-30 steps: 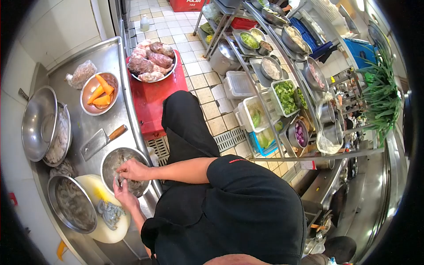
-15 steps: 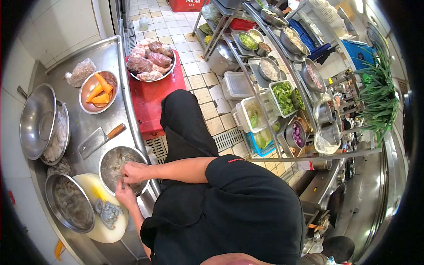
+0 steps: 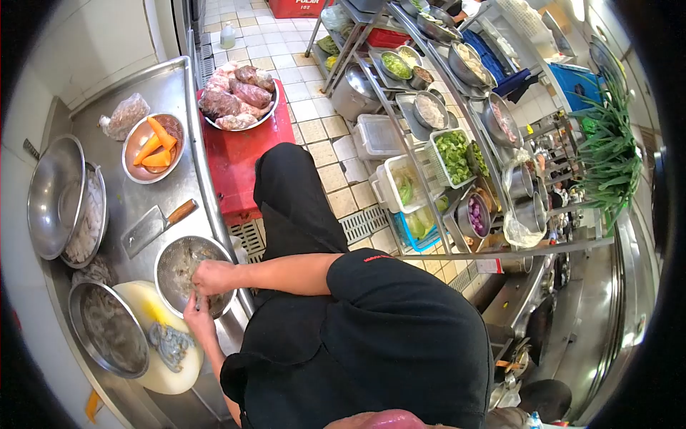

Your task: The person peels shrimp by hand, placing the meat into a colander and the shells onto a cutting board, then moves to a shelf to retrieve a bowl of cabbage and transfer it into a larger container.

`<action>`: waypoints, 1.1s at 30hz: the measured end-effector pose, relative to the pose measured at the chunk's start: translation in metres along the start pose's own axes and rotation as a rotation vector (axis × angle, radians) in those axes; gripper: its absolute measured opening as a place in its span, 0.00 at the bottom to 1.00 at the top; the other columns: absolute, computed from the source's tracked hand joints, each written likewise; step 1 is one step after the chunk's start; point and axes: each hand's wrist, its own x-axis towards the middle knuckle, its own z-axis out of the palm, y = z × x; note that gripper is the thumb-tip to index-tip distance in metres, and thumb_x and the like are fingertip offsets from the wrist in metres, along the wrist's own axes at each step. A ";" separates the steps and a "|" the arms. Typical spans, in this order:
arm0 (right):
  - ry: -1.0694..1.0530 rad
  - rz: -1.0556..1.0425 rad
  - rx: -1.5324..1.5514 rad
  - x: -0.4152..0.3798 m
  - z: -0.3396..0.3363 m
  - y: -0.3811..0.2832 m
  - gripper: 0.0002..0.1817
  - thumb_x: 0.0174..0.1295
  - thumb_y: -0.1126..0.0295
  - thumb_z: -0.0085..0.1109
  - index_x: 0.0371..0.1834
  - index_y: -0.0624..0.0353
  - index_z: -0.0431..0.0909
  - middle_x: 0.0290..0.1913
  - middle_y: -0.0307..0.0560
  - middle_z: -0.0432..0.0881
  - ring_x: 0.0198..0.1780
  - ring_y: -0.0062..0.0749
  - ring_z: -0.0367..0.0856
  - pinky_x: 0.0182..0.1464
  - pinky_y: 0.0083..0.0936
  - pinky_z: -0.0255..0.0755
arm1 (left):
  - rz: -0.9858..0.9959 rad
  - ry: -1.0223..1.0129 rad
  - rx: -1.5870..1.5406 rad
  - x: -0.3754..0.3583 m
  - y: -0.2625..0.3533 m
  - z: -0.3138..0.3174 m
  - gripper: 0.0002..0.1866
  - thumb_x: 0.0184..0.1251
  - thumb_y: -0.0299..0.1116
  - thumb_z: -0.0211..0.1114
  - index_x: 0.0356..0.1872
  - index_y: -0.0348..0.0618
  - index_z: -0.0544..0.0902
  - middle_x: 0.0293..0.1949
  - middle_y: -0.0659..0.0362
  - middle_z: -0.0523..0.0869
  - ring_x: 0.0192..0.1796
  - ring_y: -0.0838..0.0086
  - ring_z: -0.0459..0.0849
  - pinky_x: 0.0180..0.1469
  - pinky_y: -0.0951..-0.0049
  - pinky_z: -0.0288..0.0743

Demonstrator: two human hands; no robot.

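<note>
My right hand (image 3: 213,277) and my left hand (image 3: 199,314) meet over the near side of a perforated metal colander (image 3: 166,259) holding greyish shrimp. The fingers of both are pinched together on what looks like a shrimp, mostly hidden by them. Just below lies a round white cutting board (image 3: 168,379) with a small pile of blue-grey peeled shrimp (image 3: 171,347). A steel bowl (image 3: 107,329) of grey shrimp overlaps the board's left edge. Above the colander rests a cleaver (image 3: 146,230) with a wooden handle, touched by neither hand.
On the steel counter (image 3: 186,93) are a bowl of carrot pieces (image 3: 151,150), a plastic bag (image 3: 125,116) and a tilted steel bowl (image 3: 57,196) over pale food. A basin of meat (image 3: 239,96) sits on a red stand (image 3: 246,168). Shelves (image 3: 400,129) with vegetables stand at right.
The whole view has shifted slightly left. Both hands stay together over the colander, with only small finger movement.
</note>
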 end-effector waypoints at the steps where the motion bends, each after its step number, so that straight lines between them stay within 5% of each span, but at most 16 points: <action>1: -0.012 -0.003 -0.088 0.001 -0.002 0.000 0.11 0.45 0.68 0.56 0.19 0.66 0.80 0.23 0.63 0.80 0.30 0.56 0.83 0.34 0.43 0.77 | -0.022 0.008 -0.023 -0.003 0.004 -0.001 0.24 0.62 0.25 0.64 0.60 0.31 0.76 0.51 0.42 0.84 0.50 0.61 0.84 0.56 0.67 0.72; 7: 0.039 0.053 -0.291 0.005 -0.014 0.006 0.10 0.47 0.68 0.55 0.20 0.63 0.82 0.22 0.62 0.81 0.30 0.55 0.85 0.36 0.42 0.80 | -0.210 -0.052 -0.083 -0.014 0.010 -0.008 0.25 0.62 0.24 0.64 0.61 0.30 0.75 0.51 0.44 0.85 0.52 0.66 0.83 0.56 0.68 0.73; 13: 0.175 0.271 -0.272 0.014 -0.027 0.014 0.13 0.53 0.66 0.54 0.22 0.64 0.83 0.26 0.65 0.83 0.34 0.55 0.86 0.42 0.41 0.80 | -0.138 0.052 0.000 -0.007 -0.033 -0.014 0.21 0.62 0.26 0.64 0.56 0.26 0.78 0.50 0.44 0.85 0.51 0.66 0.83 0.54 0.69 0.75; 17: -0.022 0.378 -0.073 0.011 -0.029 -0.011 0.21 0.60 0.56 0.55 0.26 0.66 0.85 0.28 0.63 0.84 0.33 0.56 0.85 0.43 0.43 0.79 | -0.160 0.058 -0.017 0.003 -0.024 -0.012 0.18 0.64 0.29 0.63 0.52 0.26 0.80 0.48 0.44 0.85 0.50 0.62 0.84 0.54 0.67 0.75; 20: -0.261 0.436 0.369 0.011 -0.018 -0.013 0.23 0.61 0.50 0.61 0.32 0.64 0.84 0.27 0.52 0.84 0.28 0.37 0.84 0.34 0.33 0.79 | -0.117 -0.014 0.131 0.003 0.028 -0.011 0.14 0.64 0.31 0.63 0.45 0.32 0.84 0.39 0.47 0.87 0.44 0.63 0.86 0.48 0.67 0.75; 21: -0.312 0.492 0.558 0.012 -0.008 -0.003 0.17 0.61 0.57 0.63 0.34 0.63 0.84 0.27 0.46 0.83 0.27 0.26 0.82 0.31 0.25 0.78 | 0.070 0.064 0.081 0.000 0.031 -0.006 0.13 0.63 0.31 0.64 0.45 0.34 0.84 0.41 0.49 0.88 0.44 0.62 0.86 0.48 0.67 0.76; 23: -0.098 0.294 0.539 0.003 0.025 0.020 0.09 0.62 0.66 0.62 0.39 0.60 0.84 0.30 0.44 0.84 0.25 0.25 0.81 0.29 0.24 0.76 | 0.053 0.165 0.007 -0.002 0.032 0.000 0.10 0.61 0.31 0.65 0.41 0.36 0.85 0.41 0.48 0.88 0.44 0.62 0.86 0.49 0.68 0.76; 26: -0.196 0.659 0.727 0.003 0.010 0.008 0.08 0.67 0.66 0.56 0.39 0.55 0.82 0.25 0.35 0.79 0.21 0.18 0.73 0.23 0.17 0.67 | 0.006 0.227 0.045 -0.018 0.021 -0.006 0.08 0.58 0.29 0.66 0.37 0.37 0.84 0.36 0.46 0.86 0.40 0.55 0.85 0.45 0.64 0.77; 27: -0.202 0.676 0.802 0.004 0.000 -0.008 0.08 0.67 0.64 0.58 0.38 0.56 0.81 0.22 0.34 0.75 0.21 0.17 0.71 0.22 0.16 0.66 | 0.000 0.241 0.051 -0.027 0.020 -0.014 0.08 0.59 0.31 0.68 0.36 0.40 0.84 0.33 0.49 0.85 0.34 0.62 0.83 0.39 0.65 0.75; 29: -0.171 0.700 0.922 0.006 -0.001 -0.013 0.09 0.66 0.66 0.60 0.34 0.61 0.80 0.23 0.36 0.77 0.21 0.19 0.73 0.22 0.17 0.66 | -0.101 0.322 0.054 -0.044 0.034 -0.038 0.08 0.57 0.30 0.68 0.35 0.39 0.83 0.33 0.48 0.84 0.33 0.59 0.83 0.38 0.62 0.77; 33: -0.253 0.709 0.888 0.006 0.003 -0.003 0.09 0.66 0.67 0.59 0.35 0.63 0.79 0.24 0.38 0.77 0.22 0.20 0.74 0.23 0.18 0.66 | 0.143 0.673 0.317 -0.064 0.017 -0.078 0.11 0.57 0.33 0.69 0.39 0.40 0.85 0.40 0.51 0.85 0.44 0.58 0.82 0.48 0.63 0.75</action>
